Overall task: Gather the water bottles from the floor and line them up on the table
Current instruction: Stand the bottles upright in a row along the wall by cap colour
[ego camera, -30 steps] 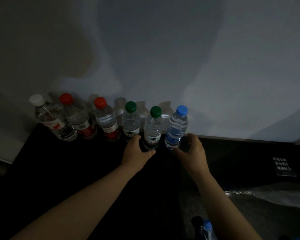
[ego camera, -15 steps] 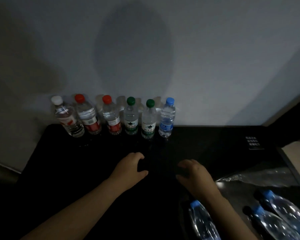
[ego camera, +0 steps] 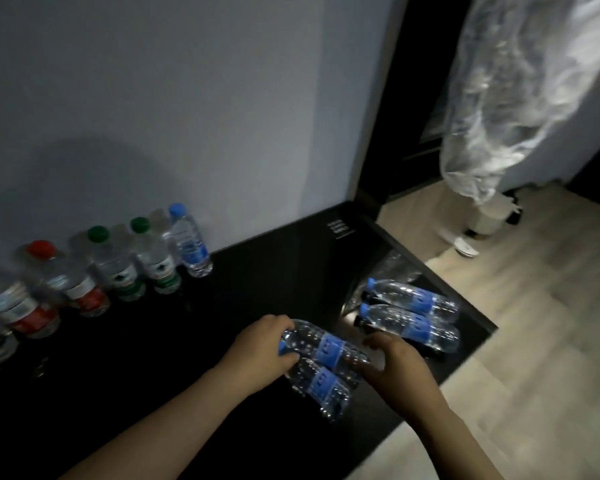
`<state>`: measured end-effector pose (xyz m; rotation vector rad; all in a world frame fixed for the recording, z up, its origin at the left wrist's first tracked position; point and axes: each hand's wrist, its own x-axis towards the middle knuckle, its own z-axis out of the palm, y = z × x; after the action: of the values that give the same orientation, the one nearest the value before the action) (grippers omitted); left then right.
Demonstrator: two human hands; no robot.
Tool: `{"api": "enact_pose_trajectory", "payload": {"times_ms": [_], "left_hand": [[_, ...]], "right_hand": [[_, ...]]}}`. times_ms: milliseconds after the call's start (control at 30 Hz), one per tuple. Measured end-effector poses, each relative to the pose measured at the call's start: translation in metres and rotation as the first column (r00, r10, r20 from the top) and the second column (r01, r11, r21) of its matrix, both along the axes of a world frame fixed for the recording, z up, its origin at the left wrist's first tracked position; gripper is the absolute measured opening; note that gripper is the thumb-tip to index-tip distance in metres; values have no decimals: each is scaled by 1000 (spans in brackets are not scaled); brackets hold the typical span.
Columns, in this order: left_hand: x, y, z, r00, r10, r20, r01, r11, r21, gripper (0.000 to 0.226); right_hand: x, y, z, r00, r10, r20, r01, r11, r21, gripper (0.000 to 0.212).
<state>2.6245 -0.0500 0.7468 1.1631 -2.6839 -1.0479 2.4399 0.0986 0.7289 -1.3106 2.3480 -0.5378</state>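
— Dark table (ego camera: 222,306) against a grey wall (ego camera: 187,98), dim light. Bottles stand in a row tight to the wall: red-cap (ego camera: 66,282), two green-caps (ego camera: 113,265) (ego camera: 155,261), and blue-cap (ego camera: 189,244) at the right end. The row runs off frame to the left.

— Hands?

— Left hand (ego camera: 260,348) has its fingers curled over the cap end of the top bottle (ego camera: 326,348). Right hand (ego camera: 395,362) is closed on that bottle's base. The under bottle (ego camera: 321,382) lies against it, just below. Its neck is hidden beneath the left hand, so I cannot tell whether that hand holds it too. Both bottles are flat, over the table's right edge.

— Why flat, with one hand at each end?

— My reading: they were taken as they lay. A grip at both ends keeps a slick round pair from rolling apart on the way up.

— What's left to gather?

— Two spare bottles (ego camera: 409,299) (ego camera: 409,327), blue-labelled, lie side by side and touching on a dark low surface beside the table, caps toward it. Wood floor (ego camera: 534,341) lies beyond. A plastic sheet (ego camera: 516,98) hangs at the upper right, well apart.

— Stage of the task?

— Past half, I judge: most bottles are lined up, two are in hand and two are down.

— Next move?

— Probably tip the pair upright and stand them right of blue-cap, where the table is bare. Hugging the wall keeps the row straight and the front free. The risk is that thin ribbed plastic flexes, so a bottle set down askew could topple into its neighbour.
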Motion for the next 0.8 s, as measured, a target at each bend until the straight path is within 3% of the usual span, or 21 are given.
{"api": "enact_pose_trajectory", "payload": {"times_ms": [100,300,533,800], "left_hand": [[-47,17,0,993,-119,18,119,993,-3,30],[-124,52,-8,964,-259,59,261,965,-22,46],[-166,68,-23,965,-257,46,257,966,19,47],[-142,32,-45,979,-187,79,180,980,84,46]], "right_hand": [[-22,32,-1,992,-117,-37,116,993,-12,37],[-71,71,-5,974,-224,-47,224,975,-9,40],[-115,77,-12,980,-195,-30,196,980,16,38],[-105,30,-25,999,-39,18,37,995,94,42]]}}
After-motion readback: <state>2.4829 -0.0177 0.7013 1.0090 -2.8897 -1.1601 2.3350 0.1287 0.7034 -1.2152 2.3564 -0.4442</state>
